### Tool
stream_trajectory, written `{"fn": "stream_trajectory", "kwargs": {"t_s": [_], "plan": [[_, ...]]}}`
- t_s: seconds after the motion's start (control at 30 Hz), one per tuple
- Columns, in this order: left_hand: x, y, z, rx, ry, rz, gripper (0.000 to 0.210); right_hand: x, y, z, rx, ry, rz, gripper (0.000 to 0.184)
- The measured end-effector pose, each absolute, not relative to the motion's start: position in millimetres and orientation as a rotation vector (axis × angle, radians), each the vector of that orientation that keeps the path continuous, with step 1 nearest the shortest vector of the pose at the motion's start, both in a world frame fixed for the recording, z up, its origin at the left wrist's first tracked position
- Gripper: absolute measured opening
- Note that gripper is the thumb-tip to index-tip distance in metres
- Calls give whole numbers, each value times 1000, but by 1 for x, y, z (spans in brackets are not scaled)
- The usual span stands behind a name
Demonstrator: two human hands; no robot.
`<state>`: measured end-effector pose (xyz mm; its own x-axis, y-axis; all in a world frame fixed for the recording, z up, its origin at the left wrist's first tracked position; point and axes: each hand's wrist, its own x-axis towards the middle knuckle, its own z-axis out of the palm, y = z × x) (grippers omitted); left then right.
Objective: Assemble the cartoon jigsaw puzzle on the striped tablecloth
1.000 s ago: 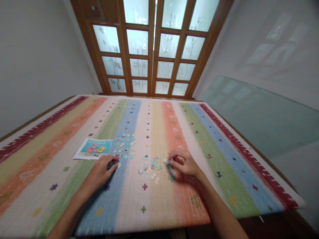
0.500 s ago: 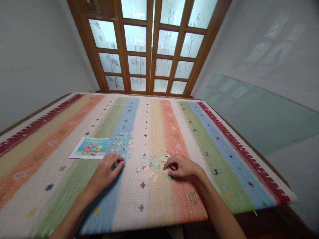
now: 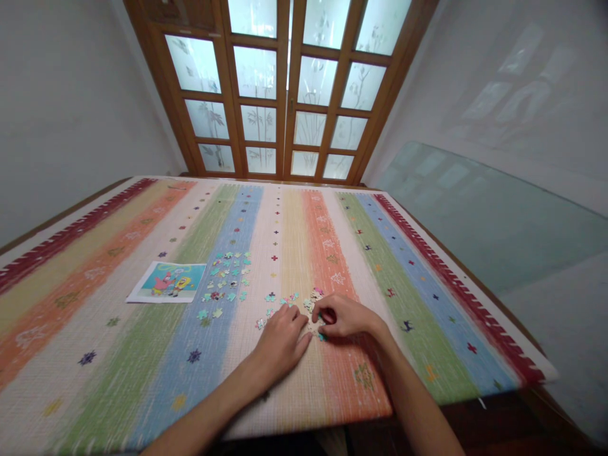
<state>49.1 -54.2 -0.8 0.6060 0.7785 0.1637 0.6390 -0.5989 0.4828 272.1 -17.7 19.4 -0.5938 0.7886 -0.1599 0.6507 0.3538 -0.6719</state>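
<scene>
My left hand [image 3: 284, 334] is low over the loose jigsaw pieces, thumb apart from its bent fingers. No piece shows clearly in it, and it covers part of the pile. Close by on the right, my right hand [image 3: 342, 315] has thumb and forefinger curled around a pale puzzle piece [image 3: 313, 327], the fingertips partly hiding it. More loose pieces [image 3: 270, 297] lie beyond the left hand, some turquoise or pink. Farther left, several turquoise puzzle pieces [image 3: 231, 296] are spread out in rough rows beside a picture card [image 3: 167, 282] of cartoon figures.
A striped cloth [image 3: 256, 253] covers the wide table, whose near edge is just in front of me. Wooden doors with frosted panes [image 3: 259, 120] stand beyond the far side. White walls [image 3: 522, 114] flank the table, with a pale green panel [image 3: 475, 196] on the right.
My left hand has moved right, from beside the spread-out turquoise pieces to the loose pile, uncovering pieces near the card. My right hand stays at the pile with its fingers curled.
</scene>
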Motion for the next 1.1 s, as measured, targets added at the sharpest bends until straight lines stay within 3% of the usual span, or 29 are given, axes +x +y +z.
{"fn": "stream_trajectory", "kwargs": {"t_s": [0.37, 1.1], "plan": [[59, -52, -8, 2357, 1181, 540, 4, 278, -18, 24, -1401, -2403, 1109, 27], [60, -55, 0, 2298, 1008, 615, 15, 277, -17, 23, -1355, -2428, 1033, 17]]}}
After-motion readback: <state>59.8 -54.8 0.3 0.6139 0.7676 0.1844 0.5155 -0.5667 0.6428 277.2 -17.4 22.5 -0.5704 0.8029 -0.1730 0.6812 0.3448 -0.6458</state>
